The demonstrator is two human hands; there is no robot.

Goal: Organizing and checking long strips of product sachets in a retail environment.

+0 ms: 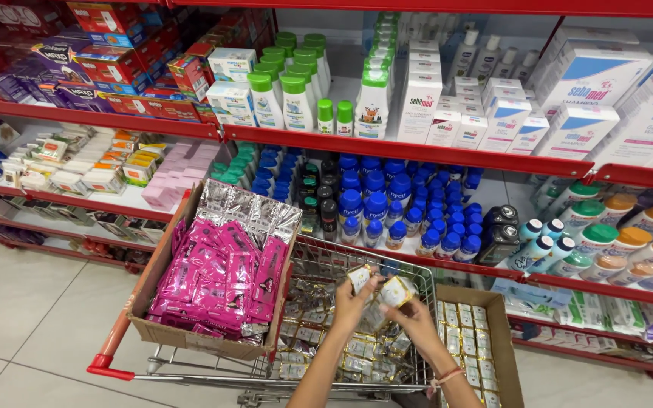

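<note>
Above wire shopping cart (326, 264): left hand (351, 301) gripping small white-and-gold sachet (360, 277), right hand (411, 313) gripping another white-and-gold sachet (396, 290); pink packets' cardboard box (162, 261) alongside.

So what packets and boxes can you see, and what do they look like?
Small sachets: held in left hand and right hand over the cart, white and gold squares.
Pink sachets: in a cardboard box on the cart, shiny strips.
White-and-blue cartons: top shelf, right, upright.
Blue-capped bottles: middle shelf, small.

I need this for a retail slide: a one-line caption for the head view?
Both hands, left and right, hold small sachets over a shopping cart beside shelves.
</note>
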